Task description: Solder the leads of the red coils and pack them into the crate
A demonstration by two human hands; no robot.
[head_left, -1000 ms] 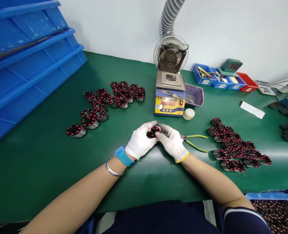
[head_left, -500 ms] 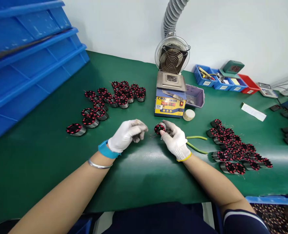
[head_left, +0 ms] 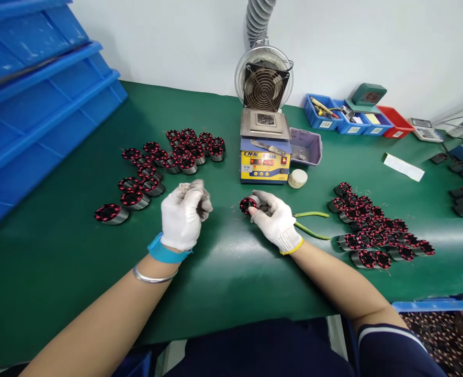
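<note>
My right fingers [head_left: 251, 211] pinch the red-and-black wound metal ring [head_left: 248, 204] at their tips; my left fingers [head_left: 201, 198] curl closed.

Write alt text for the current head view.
Gloved right hand holds a wound motor stator over a green workbench; left hand is curled, contents unclear. A blue-and-yellow solder pot stands behind, stator clusters on both sides, green-handled pliers by the right hand.
</note>
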